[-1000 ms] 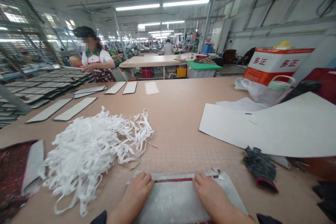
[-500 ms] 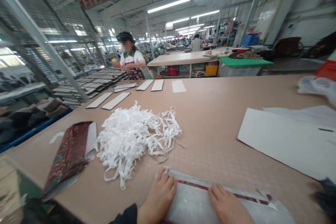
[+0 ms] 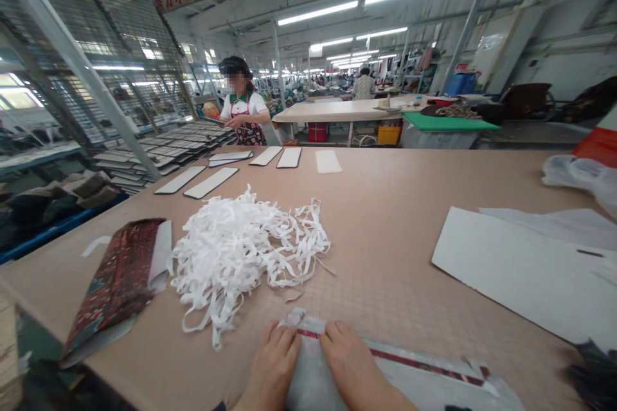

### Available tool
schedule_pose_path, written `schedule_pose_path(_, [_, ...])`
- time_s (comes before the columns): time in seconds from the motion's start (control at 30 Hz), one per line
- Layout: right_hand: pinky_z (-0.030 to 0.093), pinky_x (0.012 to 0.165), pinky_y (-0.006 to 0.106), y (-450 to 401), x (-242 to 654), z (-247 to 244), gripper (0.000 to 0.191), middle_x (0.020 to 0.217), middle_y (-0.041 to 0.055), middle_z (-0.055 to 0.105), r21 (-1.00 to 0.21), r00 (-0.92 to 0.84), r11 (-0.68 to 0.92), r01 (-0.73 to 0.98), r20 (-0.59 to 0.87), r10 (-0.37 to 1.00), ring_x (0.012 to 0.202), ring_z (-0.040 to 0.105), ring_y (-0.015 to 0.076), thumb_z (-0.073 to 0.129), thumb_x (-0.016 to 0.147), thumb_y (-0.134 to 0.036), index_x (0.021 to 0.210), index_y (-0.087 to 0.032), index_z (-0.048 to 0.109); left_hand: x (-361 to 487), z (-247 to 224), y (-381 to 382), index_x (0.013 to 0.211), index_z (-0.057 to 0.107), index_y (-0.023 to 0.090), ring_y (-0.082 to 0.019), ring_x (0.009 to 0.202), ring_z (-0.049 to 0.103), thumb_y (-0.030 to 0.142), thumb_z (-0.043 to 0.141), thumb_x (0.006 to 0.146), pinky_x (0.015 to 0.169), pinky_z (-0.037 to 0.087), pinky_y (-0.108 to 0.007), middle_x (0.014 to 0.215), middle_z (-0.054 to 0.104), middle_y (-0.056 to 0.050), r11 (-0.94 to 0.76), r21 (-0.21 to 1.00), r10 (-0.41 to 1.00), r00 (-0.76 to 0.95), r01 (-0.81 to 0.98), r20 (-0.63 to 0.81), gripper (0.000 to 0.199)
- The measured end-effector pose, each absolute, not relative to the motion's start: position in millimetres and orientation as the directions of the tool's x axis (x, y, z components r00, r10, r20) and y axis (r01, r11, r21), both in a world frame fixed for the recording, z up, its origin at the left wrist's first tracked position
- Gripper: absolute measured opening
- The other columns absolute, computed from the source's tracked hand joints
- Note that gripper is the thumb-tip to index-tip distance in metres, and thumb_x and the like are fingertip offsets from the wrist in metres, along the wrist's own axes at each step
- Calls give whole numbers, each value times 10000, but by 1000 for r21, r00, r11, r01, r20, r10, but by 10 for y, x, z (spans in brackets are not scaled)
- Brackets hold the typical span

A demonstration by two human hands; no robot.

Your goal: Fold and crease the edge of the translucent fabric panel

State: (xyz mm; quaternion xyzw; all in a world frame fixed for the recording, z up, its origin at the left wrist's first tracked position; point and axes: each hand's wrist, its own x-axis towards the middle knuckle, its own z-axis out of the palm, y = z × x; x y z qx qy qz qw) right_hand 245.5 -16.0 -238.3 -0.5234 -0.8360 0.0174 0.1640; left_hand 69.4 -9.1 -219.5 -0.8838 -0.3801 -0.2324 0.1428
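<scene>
Mainly, the risk sits in the grey sheet (image 3: 434,388), which lies at the near side of the table (image 3: 380,212), its lower part out of view. A narrow red strip (image 3: 419,363) runs along its far edge. The left hand (image 3: 274,359) is on the sheet's left end, fingers close together and bent over it; the right hand (image 3: 349,359) lies just beside it, fingers likewise bent, across the line of the strip. Both thumbs are hard to make out, so I cannot tell whether either hand pinches the sheet or only presses it.

Uneven pressure there could skew the edge or pucker the strip. The far right end, which no hand holds, has raised, crumpled bits; a pull from the left could shift it or set a crease.

Just beyond the left corner, loose ends of the white tape (image 3: 245,260) trail close by and could get caught under the sheet if it slid forward. Left of the heap, the patterned cloth (image 3: 116,270) lies slantwise near the table's side; a knock might send it off. The white board (image 3: 511,276) and a dark bundle (image 3: 595,369), right, would obstruct a wide sweep that way.
</scene>
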Motion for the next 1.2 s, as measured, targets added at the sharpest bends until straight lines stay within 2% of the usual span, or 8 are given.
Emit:
schedule_pose_path(0.23, [368, 665, 282, 2, 2192, -2403, 135, 826, -6, 580, -362, -386, 480, 799, 303, 871, 777, 504, 172, 556, 786, -92, 815, -220, 591, 692, -2261, -117, 887, 570, 208, -152, 830, 585, 128, 256, 897, 845, 417, -357, 879, 631, -14, -615, 55, 694, 508, 786, 511, 324])
schedule_pose_path(0.43, [358, 654, 323, -42, 2249, -2423, 173, 856, 24, 581, -164, -563, 661, 733, 399, 724, 764, 488, 192, 601, 767, -156, 933, -167, 555, 691, -2264, -112, 833, 565, 215, -153, 771, 591, 100, 355, 840, 819, 441, -367, 838, 633, -6, -576, 105, 743, 465, 811, 482, 240])
schedule_pose_path(0.53, [357, 653, 312, -17, 2254, -2396, 109, 835, 11, 574, -187, -556, 652, 735, 384, 737, 760, 493, 180, 555, 801, -145, 904, -182, 550, 708, -2247, -112, 837, 569, 217, -153, 769, 594, 84, 358, 826, 818, 437, -366, 850, 639, -8, -557, 101, 752, 450, 824, 482, 249])
schedule_pose_path(0.67, [369, 673, 310, 18, 2221, -2398, 143, 843, 3, 571, -241, -502, 592, 769, 346, 793, 785, 498, 183, 550, 800, -128, 917, -210, 548, 720, -2221, -92, 886, 572, 217, -149, 826, 595, 72, 348, 821, 852, 403, -351, 924, 652, -8, -582, 50, 717, 484, 811, 502, 274])
schedule_pose_path(0.83, [386, 668, 332, -72, 2271, -2295, 132, 860, 47, 575, -149, -555, 621, 770, 326, 766, 783, 487, 194, 522, 811, -174, 940, -155, 547, 642, -2244, -34, 916, 571, 230, -160, 866, 583, 90, 339, 822, 930, 316, -376, 966, 660, 5, -674, -52, 615, 599, 737, 513, 286])
schedule_pose_path(0.9, [389, 646, 332, -122, 2379, -2230, 143, 845, 61, 576, -109, -592, 639, 761, 286, 754, 771, 482, 198, 523, 808, -214, 922, -135, 554, 582, -2282, 37, 934, 568, 239, -173, 888, 574, 112, 370, 801, 942, 301, -379, 1018, 647, -4, -737, -147, 560, 718, 659, 414, 270])
schedule_pose_path(1.03, [391, 633, 333, -327, 2823, -2206, 156, 836, 71, 581, -46, -518, 539, 841, 220, 827, 755, 483, 201, 550, 780, -231, 890, -121, 568, 512, -2316, 186, 908, 576, 238, -188, 845, 580, 113, 356, 759, 925, 301, -398, 986, 657, -25, -771, -264, 452, 790, 580, 414, 294])
schedule_pose_path(1.2, [382, 666, 318, -704, 3545, -2354, 158, 847, 65, 603, -17, -328, 340, 940, 220, 919, 769, 510, 203, 576, 714, -105, 868, -141, 585, 530, -2229, 153, 874, 583, 253, -168, 819, 601, 138, 386, 778, 918, 337, -371, 951, 666, 3, -766, -209, 493, 764, 608, 417, 247])
